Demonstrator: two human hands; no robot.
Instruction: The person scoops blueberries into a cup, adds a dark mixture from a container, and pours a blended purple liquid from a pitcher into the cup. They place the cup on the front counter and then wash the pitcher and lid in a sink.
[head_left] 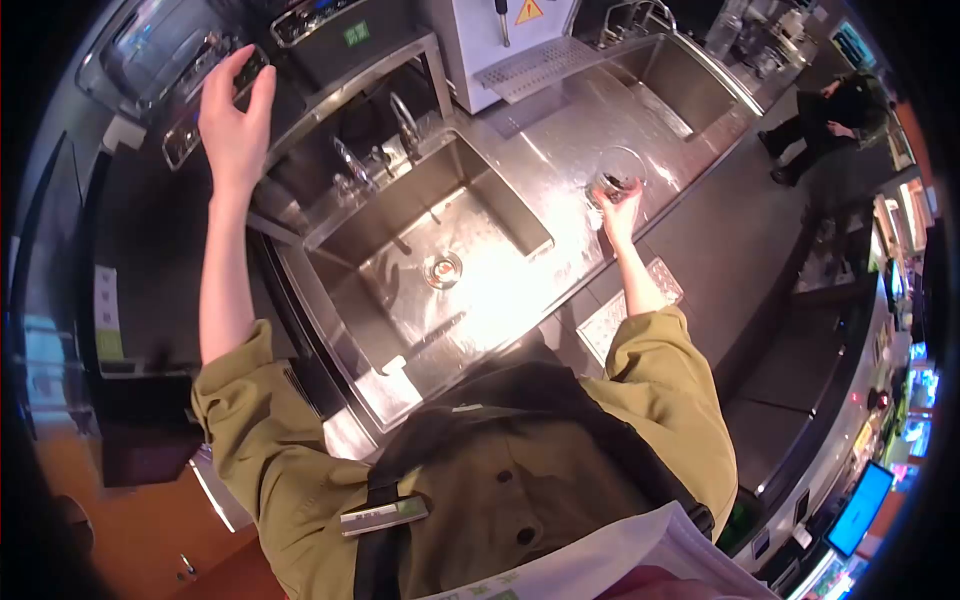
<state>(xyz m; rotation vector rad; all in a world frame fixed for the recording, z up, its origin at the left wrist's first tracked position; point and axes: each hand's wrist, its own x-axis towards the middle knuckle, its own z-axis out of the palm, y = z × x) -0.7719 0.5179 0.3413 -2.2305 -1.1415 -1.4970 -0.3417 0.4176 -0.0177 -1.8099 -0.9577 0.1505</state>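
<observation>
My left hand (236, 125) is raised at the upper left, with its thumb and fingers spread and nothing between them. It is near a clear container (185, 135) on the dark unit beside the sink. To the right of the sink (430, 250), my right hand (620, 207) has its fingers curled round the near side of a clear round vessel (629, 166) on the steel counter (560, 220). Something dark shows at the fingertips, too small to name.
Two taps (405, 125) stand behind the sink. A white machine (490, 45) with a perforated drip tray (537, 70) is at the back. A second sink (665, 85) lies farther right. Another person (835, 115) stands at the upper right. A screen (860, 508) glows at the lower right.
</observation>
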